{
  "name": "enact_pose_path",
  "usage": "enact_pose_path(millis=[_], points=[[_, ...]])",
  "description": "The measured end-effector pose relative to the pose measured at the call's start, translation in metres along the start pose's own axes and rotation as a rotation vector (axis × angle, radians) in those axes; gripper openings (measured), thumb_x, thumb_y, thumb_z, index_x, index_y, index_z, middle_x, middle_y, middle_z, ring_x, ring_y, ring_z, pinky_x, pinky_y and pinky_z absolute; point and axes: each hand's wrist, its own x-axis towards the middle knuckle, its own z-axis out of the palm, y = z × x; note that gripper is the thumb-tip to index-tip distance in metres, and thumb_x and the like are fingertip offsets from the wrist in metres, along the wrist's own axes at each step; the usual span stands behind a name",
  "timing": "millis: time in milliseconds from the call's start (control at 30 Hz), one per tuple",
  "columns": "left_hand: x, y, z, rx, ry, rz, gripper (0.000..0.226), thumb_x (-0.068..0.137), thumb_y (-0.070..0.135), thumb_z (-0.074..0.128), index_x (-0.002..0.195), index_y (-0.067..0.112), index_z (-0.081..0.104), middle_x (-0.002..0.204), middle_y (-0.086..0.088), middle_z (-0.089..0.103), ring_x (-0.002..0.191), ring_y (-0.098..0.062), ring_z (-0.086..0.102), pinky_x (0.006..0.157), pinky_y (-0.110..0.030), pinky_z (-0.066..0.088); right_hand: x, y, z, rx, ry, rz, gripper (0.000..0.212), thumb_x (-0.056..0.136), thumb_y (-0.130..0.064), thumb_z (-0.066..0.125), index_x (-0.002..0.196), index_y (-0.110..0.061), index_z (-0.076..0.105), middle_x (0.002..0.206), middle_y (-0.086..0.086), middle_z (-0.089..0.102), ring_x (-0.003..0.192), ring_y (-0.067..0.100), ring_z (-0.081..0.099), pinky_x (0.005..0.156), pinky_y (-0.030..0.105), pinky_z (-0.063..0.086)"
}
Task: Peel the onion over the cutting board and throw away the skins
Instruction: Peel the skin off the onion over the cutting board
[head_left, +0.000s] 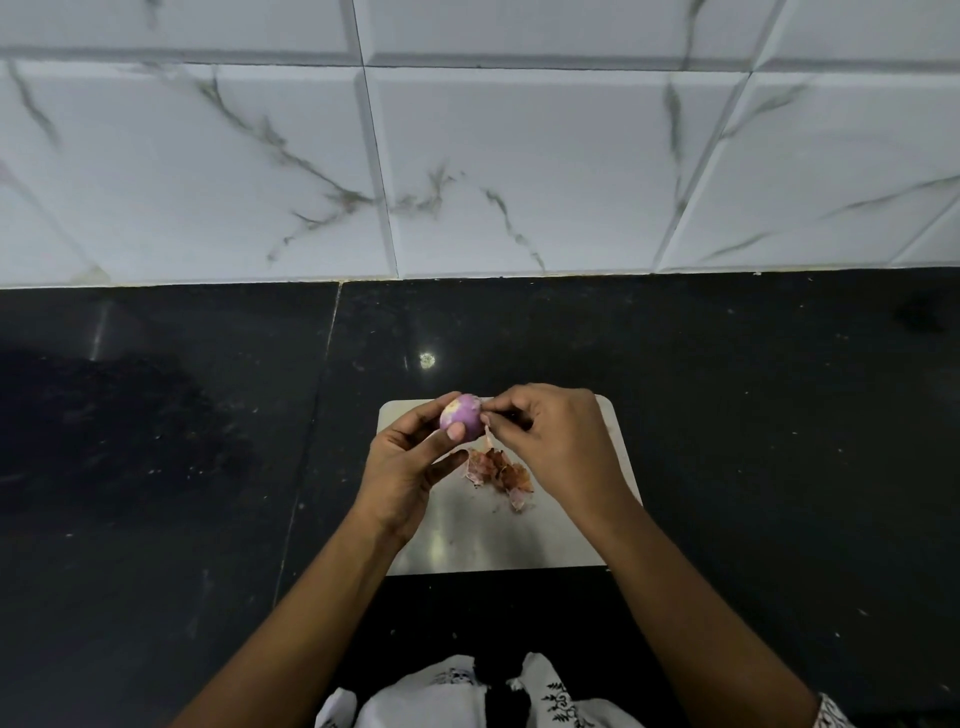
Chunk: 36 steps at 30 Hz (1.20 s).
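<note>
A small purple onion (462, 413), mostly bare of skin, is held above the far edge of a shiny metal cutting board (498, 540). My left hand (410, 467) grips it between thumb and fingers. At the onion's right side my right hand (556, 441) pinches a thin strip of pale skin (488, 434) that hangs down from the onion. A small heap of reddish-brown onion skins (501, 475) lies on the board just under both hands.
The board sits on a black stone countertop (753, 415) that runs left and right. A white marble-tiled wall (467, 156) rises behind the counter. The counter's front edge is near my body at the bottom.
</note>
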Motion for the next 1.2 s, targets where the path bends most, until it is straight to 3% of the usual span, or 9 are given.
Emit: enact_pose_path(millis=[167,400,567,667,733,833,933,1033,1200], points=[[-0.001,-0.001,0.0,0.007,0.001,0.028,0.04,0.065,0.019,0.07,0.105,0.016,0.068,0.098,0.001,0.073,0.089,-0.015,0.069,0.077,-0.027,0.057,0.0,-0.005,0.005,-0.127,-0.014,-0.013,0.014,0.08,-0.024,0.069,0.088,-0.013,0.066,0.087,0.001,0.067,0.074,0.008,0.057,0.069,0.023,0.051],[-0.001,0.001,-0.005,-0.016,-0.071,0.042,0.038,0.069,0.009,0.072,0.106,0.017,0.067,0.094,0.003,0.074,0.086,-0.014,0.07,0.069,-0.023,0.056,0.01,0.0,0.003,-0.174,-0.075,0.02,0.014,0.08,-0.024,0.068,0.087,-0.013,0.062,0.083,-0.003,0.06,0.074,0.008,0.053,0.072,0.024,0.049],[0.001,-0.005,-0.007,-0.097,-0.114,0.023,0.043,0.067,0.002,0.066,0.106,0.02,0.069,0.101,0.0,0.073,0.088,-0.018,0.07,0.067,-0.023,0.057,0.018,0.025,-0.002,-0.02,-0.062,0.185,0.007,0.081,-0.016,0.068,0.086,-0.019,0.063,0.08,-0.009,0.062,0.072,0.006,0.062,0.068,0.02,0.054],[0.001,-0.008,-0.01,-0.068,-0.122,0.065,0.056,0.062,-0.011,0.071,0.11,0.017,0.066,0.109,0.0,0.07,0.101,-0.02,0.066,0.077,-0.028,0.057,0.011,0.03,0.0,0.055,-0.085,0.161,0.019,0.079,-0.008,0.068,0.087,-0.022,0.059,0.086,-0.01,0.058,0.074,0.005,0.063,0.064,0.009,0.05],[0.0,-0.011,-0.011,0.023,-0.109,0.121,0.054,0.065,-0.013,0.068,0.111,0.015,0.064,0.11,0.003,0.07,0.109,-0.021,0.063,0.086,-0.031,0.055,0.004,0.031,0.002,0.152,-0.054,0.13,0.016,0.082,-0.006,0.065,0.088,-0.02,0.063,0.084,-0.009,0.062,0.073,0.007,0.066,0.064,0.012,0.051],[-0.002,-0.012,-0.01,0.143,-0.114,0.201,0.05,0.07,-0.017,0.066,0.109,0.015,0.064,0.109,0.007,0.07,0.11,-0.017,0.062,0.088,-0.028,0.053,-0.002,0.028,0.003,0.345,-0.063,0.192,0.023,0.091,-0.024,0.056,0.112,-0.025,0.063,0.087,-0.006,0.069,0.076,0.003,0.067,0.07,0.016,0.053],[-0.002,-0.009,-0.009,0.17,-0.12,0.222,0.05,0.069,-0.015,0.067,0.109,0.015,0.064,0.108,0.008,0.07,0.108,-0.013,0.062,0.087,-0.025,0.051,-0.003,0.025,0.002,0.28,-0.074,0.085,0.03,0.087,-0.026,0.062,0.116,-0.027,0.06,0.1,-0.011,0.063,0.09,-0.001,0.062,0.07,0.009,0.05],[-0.001,-0.006,-0.01,0.208,-0.139,0.223,0.053,0.07,-0.014,0.068,0.113,0.017,0.063,0.108,0.011,0.07,0.109,-0.012,0.062,0.092,-0.028,0.051,-0.002,0.026,0.002,0.206,-0.195,-0.054,0.032,0.082,-0.022,0.068,0.113,-0.027,0.061,0.109,-0.014,0.053,0.096,0.001,0.058,0.069,0.015,0.054],[0.001,-0.003,-0.015,0.121,-0.199,0.143,0.061,0.058,0.005,0.082,0.114,0.019,0.066,0.115,0.0,0.069,0.111,-0.023,0.062,0.094,-0.039,0.052,0.005,0.024,-0.005,0.111,-0.318,-0.152,0.031,0.084,-0.023,0.066,0.113,-0.026,0.058,0.11,-0.016,0.044,0.092,0.002,0.055,0.071,0.015,0.053]])
